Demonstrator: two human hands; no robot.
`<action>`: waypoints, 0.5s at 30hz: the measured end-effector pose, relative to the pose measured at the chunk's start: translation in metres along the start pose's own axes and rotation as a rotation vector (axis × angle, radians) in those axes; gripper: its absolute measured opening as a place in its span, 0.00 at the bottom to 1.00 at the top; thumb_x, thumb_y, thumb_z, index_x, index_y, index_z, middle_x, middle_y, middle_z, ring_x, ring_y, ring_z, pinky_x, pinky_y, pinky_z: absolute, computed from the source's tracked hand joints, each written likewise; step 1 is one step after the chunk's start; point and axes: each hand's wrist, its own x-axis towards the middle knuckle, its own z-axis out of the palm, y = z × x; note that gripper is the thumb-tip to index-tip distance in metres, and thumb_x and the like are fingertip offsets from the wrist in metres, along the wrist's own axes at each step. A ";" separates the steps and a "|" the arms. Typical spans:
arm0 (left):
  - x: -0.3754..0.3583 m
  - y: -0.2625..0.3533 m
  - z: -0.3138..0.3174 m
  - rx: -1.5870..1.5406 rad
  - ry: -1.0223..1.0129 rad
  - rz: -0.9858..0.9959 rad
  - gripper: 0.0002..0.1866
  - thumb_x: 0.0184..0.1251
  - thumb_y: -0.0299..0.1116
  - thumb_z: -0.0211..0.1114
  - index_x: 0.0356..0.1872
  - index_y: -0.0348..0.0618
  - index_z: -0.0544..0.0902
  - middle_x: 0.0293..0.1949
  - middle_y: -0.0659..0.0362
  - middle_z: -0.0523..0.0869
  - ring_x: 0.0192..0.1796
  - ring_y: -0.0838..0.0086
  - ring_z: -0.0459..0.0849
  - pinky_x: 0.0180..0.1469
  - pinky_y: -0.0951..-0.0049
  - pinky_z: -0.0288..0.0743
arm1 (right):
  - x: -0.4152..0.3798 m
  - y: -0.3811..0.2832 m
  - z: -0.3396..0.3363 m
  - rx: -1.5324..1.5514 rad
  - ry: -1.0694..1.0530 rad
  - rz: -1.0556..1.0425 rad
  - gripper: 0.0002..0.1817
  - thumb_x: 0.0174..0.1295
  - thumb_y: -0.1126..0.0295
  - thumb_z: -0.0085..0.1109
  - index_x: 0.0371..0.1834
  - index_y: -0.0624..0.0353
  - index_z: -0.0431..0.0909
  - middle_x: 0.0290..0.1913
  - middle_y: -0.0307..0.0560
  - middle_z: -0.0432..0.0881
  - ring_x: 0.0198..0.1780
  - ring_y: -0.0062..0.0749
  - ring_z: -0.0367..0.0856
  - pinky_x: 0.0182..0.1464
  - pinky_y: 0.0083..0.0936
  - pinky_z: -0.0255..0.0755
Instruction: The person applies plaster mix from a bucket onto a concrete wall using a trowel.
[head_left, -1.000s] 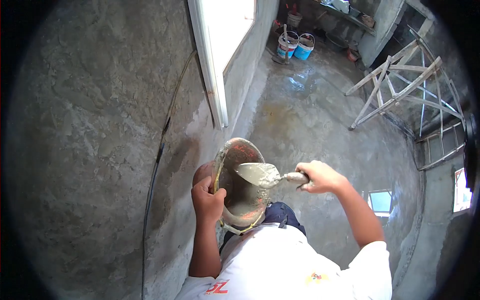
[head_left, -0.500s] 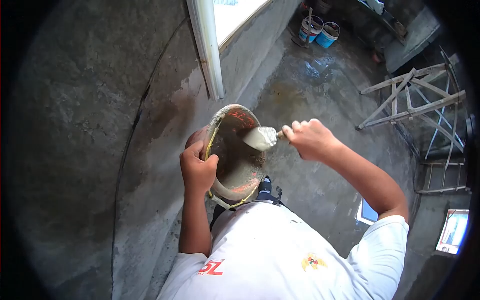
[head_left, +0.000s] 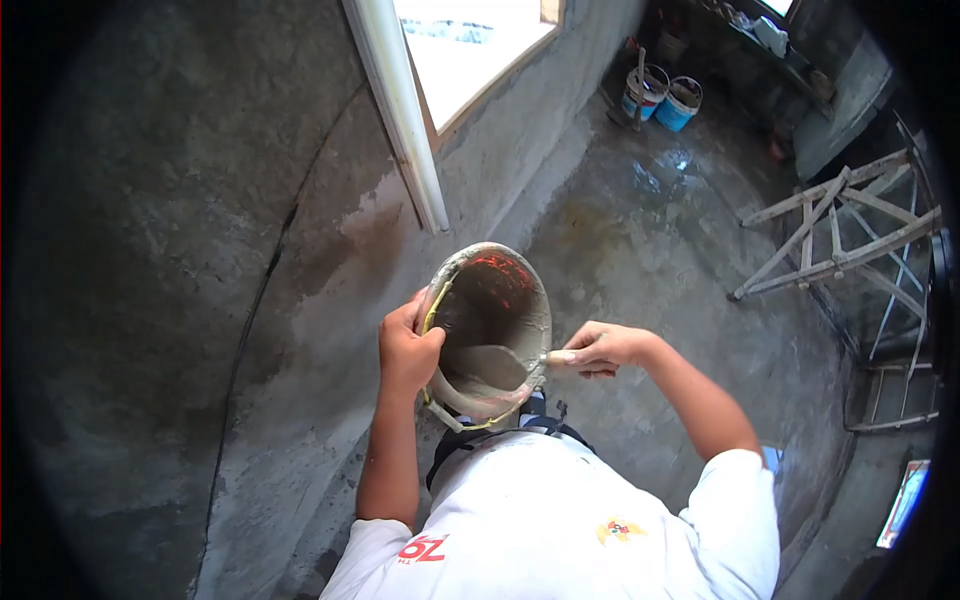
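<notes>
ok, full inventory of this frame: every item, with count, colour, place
bucket: 1, red inside with a grey mortar coating, held at centre
trowel: 1, grey with mortar, blade down inside the bucket
wet mortar: 1 batch, grey, bottom of the bucket
window frame: 1, white, in the wall at top centre
wall: 1, grey render, left
cable: 1, black, running down the wall
floor: 1, grey concrete, wet patches, right
pails: 2, blue and white, far floor at top right
wooden frame: 1, pale, lying at right
shirt: 1, white, bottom
left hand: grips the bucket rim
right hand: grips the trowel handle
</notes>
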 end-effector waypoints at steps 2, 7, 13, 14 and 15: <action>0.001 -0.009 -0.009 -0.179 -0.039 -0.184 0.06 0.45 0.21 0.60 0.21 0.36 0.70 0.19 0.68 0.69 0.25 0.81 0.64 0.27 0.72 0.60 | -0.018 0.011 -0.002 0.149 0.094 -0.015 0.22 0.68 0.54 0.66 0.47 0.65 0.84 0.23 0.41 0.79 0.18 0.21 0.73 0.19 0.21 0.65; -0.001 -0.015 -0.010 -0.367 0.041 -0.241 0.10 0.40 0.22 0.63 0.17 0.44 0.68 0.20 0.71 0.66 0.25 0.83 0.63 0.27 0.74 0.58 | -0.047 0.041 0.004 0.504 0.101 -0.200 0.28 0.67 0.50 0.64 0.54 0.67 0.82 0.27 0.43 0.82 0.18 0.20 0.73 0.19 0.18 0.64; -0.012 -0.028 -0.039 -0.132 0.149 -0.288 0.12 0.38 0.27 0.66 0.30 0.36 0.87 0.24 0.57 0.86 0.28 0.71 0.82 0.36 0.65 0.77 | -0.055 0.001 0.047 0.555 0.210 -0.486 0.29 0.67 0.53 0.65 0.55 0.73 0.80 0.26 0.47 0.82 0.19 0.24 0.75 0.18 0.21 0.65; -0.012 -0.037 -0.040 -0.125 0.163 -0.299 0.15 0.38 0.28 0.68 0.32 0.36 0.88 0.26 0.54 0.88 0.29 0.67 0.84 0.38 0.63 0.79 | -0.056 -0.023 0.046 0.513 0.273 -0.518 0.28 0.67 0.54 0.64 0.56 0.72 0.79 0.26 0.48 0.82 0.19 0.25 0.76 0.18 0.22 0.66; -0.014 -0.037 -0.046 -0.083 0.199 -0.270 0.15 0.37 0.30 0.68 0.32 0.36 0.88 0.25 0.53 0.88 0.30 0.66 0.85 0.39 0.63 0.79 | -0.051 -0.056 0.048 0.462 0.247 -0.573 0.28 0.67 0.54 0.64 0.56 0.72 0.79 0.26 0.48 0.82 0.19 0.25 0.76 0.18 0.22 0.66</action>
